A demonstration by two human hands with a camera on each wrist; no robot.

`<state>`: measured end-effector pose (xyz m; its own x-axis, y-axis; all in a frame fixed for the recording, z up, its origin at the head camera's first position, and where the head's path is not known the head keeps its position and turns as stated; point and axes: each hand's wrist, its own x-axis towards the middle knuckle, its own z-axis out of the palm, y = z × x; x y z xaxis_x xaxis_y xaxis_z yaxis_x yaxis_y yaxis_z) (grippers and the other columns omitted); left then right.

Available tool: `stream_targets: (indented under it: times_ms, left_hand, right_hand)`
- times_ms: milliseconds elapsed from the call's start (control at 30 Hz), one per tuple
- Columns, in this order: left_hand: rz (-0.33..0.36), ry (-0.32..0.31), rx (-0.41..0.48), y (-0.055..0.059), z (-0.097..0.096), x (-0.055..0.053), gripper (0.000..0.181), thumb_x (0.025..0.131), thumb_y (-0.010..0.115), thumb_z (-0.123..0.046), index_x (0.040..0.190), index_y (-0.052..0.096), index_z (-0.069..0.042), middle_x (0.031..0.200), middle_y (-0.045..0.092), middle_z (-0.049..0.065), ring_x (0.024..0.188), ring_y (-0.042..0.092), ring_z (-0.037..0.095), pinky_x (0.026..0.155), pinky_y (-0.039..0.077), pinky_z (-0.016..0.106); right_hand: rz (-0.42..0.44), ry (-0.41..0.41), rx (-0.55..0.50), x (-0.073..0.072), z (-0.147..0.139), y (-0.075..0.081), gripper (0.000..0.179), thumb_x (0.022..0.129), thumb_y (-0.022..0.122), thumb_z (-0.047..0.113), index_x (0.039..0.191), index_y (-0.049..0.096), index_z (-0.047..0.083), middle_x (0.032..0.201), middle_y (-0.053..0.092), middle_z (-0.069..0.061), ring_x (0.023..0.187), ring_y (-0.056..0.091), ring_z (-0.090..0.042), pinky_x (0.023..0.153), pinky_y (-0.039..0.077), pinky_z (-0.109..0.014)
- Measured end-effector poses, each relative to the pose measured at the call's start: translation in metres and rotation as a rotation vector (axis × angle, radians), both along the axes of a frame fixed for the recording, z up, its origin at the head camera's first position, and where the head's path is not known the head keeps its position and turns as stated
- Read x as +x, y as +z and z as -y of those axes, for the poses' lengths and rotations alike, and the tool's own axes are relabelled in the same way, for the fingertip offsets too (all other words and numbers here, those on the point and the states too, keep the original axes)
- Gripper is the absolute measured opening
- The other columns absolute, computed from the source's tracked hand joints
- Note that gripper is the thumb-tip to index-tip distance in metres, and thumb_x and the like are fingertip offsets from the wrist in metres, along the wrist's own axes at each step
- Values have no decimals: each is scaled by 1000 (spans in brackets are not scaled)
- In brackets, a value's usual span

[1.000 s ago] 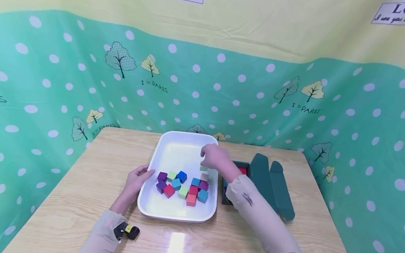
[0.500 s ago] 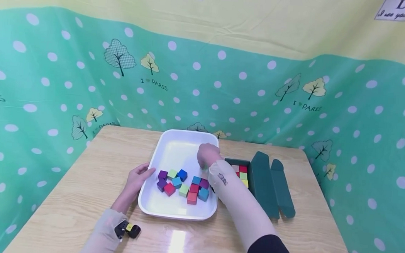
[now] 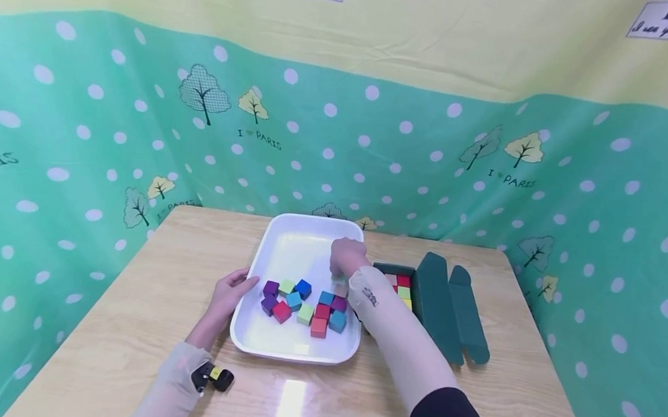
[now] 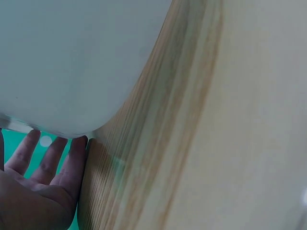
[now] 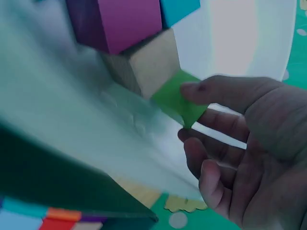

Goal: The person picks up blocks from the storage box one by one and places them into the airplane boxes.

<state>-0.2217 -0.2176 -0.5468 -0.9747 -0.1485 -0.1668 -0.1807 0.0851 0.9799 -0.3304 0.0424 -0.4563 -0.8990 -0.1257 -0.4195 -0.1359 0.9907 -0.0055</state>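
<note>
Centrally, white tray [image 3: 303, 248] with loose coloured blocks [image 3: 282, 312] clustered mostly in its nearer half; just beside its right edge, dark green box [image 3: 395, 267], lid [image 3: 441, 304] folded out to the right, packed blocks [image 3: 403, 292] inside. Across the tray's right rim and part of the box, right sleeve [image 3: 395, 330], hiding portions of both. Inside the tray, along its right side, green block [image 5: 173, 99], pinched between thumb and fingers of right hand [image 5: 268, 143], right beside pale wooden block [image 5: 156, 62], with purple block [image 5: 129, 24] next along. At the opposite rim, left hand [image 3: 227, 299], fingers straight and touching the tray's side. Compared with one second earlier: right forearm shifted leftward, exposing more of the packed blocks; left hand and loose blocks unchanged in place. Beneath, wood-grained table [image 3: 120, 323] with bright glare toward the front; behind and at both sides, green-and-yellow curtain [image 3: 338, 138] printed with pale dots, trees and lettering.
</note>
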Motion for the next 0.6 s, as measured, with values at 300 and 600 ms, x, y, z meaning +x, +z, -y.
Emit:
stream_targets:
  times_ms: [300, 600]
  left_hand:
    - [4, 0, 11, 5, 3, -1, 60, 89, 72, -32, 136, 51, -1, 130, 55, 25, 106, 62, 28, 82, 57, 27]
    - [16, -11, 4, 5, 3, 1, 64, 90, 71, -33, 139, 48, 0, 133, 53, 26, 110, 60, 30, 85, 56, 29]
  right_hand:
    - [1, 34, -333, 23, -28, 36, 25, 81, 77, 27, 95, 62, 13, 85, 62, -3, 72, 59, -20, 62, 53, -32]
    - [-61, 107, -592, 52, -83, 47, 26, 78, 79, 19, 96, 60, 13, 88, 61, 0, 78, 57, -20, 65, 53, -30]
